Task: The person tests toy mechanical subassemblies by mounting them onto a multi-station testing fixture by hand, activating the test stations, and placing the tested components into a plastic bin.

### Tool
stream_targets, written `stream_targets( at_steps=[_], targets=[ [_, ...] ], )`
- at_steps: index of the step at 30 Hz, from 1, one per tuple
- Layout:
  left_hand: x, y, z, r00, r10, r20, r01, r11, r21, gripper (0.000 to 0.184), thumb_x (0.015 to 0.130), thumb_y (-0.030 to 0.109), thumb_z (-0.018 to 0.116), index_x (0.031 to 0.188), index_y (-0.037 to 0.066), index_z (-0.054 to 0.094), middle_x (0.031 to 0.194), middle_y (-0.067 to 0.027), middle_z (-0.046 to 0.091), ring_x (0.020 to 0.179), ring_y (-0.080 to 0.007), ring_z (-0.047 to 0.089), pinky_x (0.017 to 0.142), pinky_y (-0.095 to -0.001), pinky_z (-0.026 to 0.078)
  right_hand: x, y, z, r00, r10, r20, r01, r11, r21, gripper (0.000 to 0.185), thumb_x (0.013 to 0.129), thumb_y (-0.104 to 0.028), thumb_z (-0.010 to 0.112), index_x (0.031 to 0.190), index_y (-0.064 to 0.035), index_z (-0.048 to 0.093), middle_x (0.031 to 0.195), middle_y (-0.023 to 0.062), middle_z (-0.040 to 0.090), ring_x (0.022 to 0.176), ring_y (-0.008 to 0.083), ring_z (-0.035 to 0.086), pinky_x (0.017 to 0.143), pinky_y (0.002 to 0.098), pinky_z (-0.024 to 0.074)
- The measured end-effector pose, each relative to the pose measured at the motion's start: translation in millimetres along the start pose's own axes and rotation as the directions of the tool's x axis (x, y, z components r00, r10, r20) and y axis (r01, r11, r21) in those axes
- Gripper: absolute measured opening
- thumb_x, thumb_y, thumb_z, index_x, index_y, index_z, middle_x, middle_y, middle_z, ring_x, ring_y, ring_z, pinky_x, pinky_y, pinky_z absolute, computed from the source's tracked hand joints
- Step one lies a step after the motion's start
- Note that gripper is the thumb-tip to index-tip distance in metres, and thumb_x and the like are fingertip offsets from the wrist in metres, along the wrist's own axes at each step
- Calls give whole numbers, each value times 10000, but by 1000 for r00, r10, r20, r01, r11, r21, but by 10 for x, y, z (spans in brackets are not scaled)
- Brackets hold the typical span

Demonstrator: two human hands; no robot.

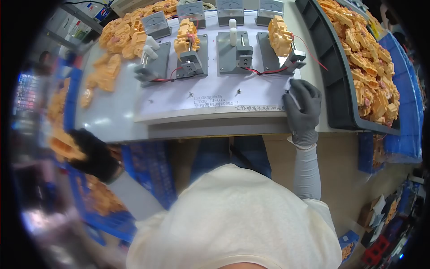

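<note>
Housing (66, 147): orange, looks like moulded plastic, in the left hand (95, 154), just outside the tabletop's (109, 119) front left corner, near a blue crate (152, 172) below. Left fingers closed round one end (blurry here, exact finger placement can't be told). Should be light and stiff, no give under a normal grip; main walls probably sturdy, thin lugs likelier to snap. Smooth surface may slide a little, though glove fabric should help. Best hold: across the outer side walls, off the lugs.

Right hand (304, 105): grey glove, over the board's (170, 105) front right corner, fingers bent, thumb and index narrow at a small switch (287, 91); can't tell if pinching or only touching.

Farther back on the board, four fixtures (233, 56): second from left and rightmost carry similar housings (280, 36), other two have white pegs (233, 36). Meters (230, 12) behind. Pile (127, 33) at tabletop's back left corner; dark tray (333, 67), loaded with more, along its right edge.
</note>
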State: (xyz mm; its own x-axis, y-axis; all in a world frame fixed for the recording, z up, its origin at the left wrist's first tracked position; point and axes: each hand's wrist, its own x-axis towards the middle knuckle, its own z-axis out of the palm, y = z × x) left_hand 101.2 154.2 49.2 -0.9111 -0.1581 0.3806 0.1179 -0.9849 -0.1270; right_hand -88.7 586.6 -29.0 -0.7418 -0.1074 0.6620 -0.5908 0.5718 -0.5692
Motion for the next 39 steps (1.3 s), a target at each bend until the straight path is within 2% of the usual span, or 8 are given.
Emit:
stream_targets(
  at_steps=[1, 2, 4, 7, 27, 31, 35, 39],
  targets=[
    [40, -93, 14, 999, -33, -8, 33, 999, 19, 447, 673, 29, 706, 1054, 40, 471, 803, -17, 445, 677, -126, 471, 588, -235, 432, 24, 2, 10, 1000, -14, 4, 14, 1000, 8, 261, 723, 25, 630, 976, -37, 638, 991, 97, 586, 938, 196, 524, 775, 281, 432],
    [62, -221, -15, 887, 462, 6, -358, 679, 641, 467, 674, 35, 705, 1075, 35, 464, 805, -22, 441, 682, -128, 470, 582, -233, 433, 30, 9, 13, 999, -43, 24, 44, 997, -56, 220, 717, 22, 637, 929, -34, 647, 952, 93, 597, 921, 210, 523, 776, 298, 425],
    [72, -243, -73, 603, 749, 275, -493, 79, 866, 503, 679, 47, 703, 1112, 22, 449, 815, -34, 431, 691, -133, 463, 570, -228, 435, 49, 20, 66, 998, -63, 8, 64, 995, -80, 119, 709, 16, 649, 821, -23, 658, 856, 75, 616, 881, 223, 521, 780, 329, 404],
    [55, -350, -91, 903, 404, 146, -421, 768, 482, 509, 700, 56, 687, 1138, 10, 432, 819, -43, 418, 701, -134, 451, 559, -217, 435, 25, 55, 124, 999, -33, -32, 33, 999, 11, 109, 709, 21, 648, 811, -15, 659, 859, 77, 612, 877, 222, 522, 779, 326, 405],
    [-282, 97, -391, 961, 153, 229, -262, 764, 589, 535, 870, 372, 482, 1247, 2, 404, 1175, -199, 504, 1076, -315, 497, 981, -409, 379, -72, 94, 153, 996, 85, -21, -84, 996, 39, 327, 781, 63, 572, 1105, 28, 552, 1050, 78, 507, 952, 147, 543, 833, 262, 446],
    [-328, 116, -421, 954, 140, 264, -291, 644, 707, 433, 911, 273, 456, 1266, 37, 384, 1212, -109, 505, 1032, -224, 537, 908, -296, 436, -89, 125, 160, 996, 84, -35, -80, 991, 110, 319, 781, 60, 573, 1098, 30, 555, 1064, 84, 515, 956, 152, 545, 832, 268, 449],
    [-208, -18, -439, 840, 542, 3, -487, 752, 444, 355, 739, 327, 682, 889, 88, 465, 660, 8, 465, 527, -104, 411, 459, -229, 362, -84, 131, 135, 994, 106, -23, -102, 984, 143, 317, 785, 57, 558, 1100, 32, 555, 1080, 87, 515, 951, 163, 553, 836, 275, 452],
    [65, -736, -272, 939, 334, 79, -293, 661, 690, 310, 753, 331, 670, 838, 87, 499, 622, 8, 479, 507, -109, 436, 441, -225, 373, -138, 118, 83, 954, 290, -71, -230, 865, 446, 308, 810, 34, 498, 1114, 37, 550, 1060, 102, 567, 966, 170, 546, 850, 281, 439]
  ],
)
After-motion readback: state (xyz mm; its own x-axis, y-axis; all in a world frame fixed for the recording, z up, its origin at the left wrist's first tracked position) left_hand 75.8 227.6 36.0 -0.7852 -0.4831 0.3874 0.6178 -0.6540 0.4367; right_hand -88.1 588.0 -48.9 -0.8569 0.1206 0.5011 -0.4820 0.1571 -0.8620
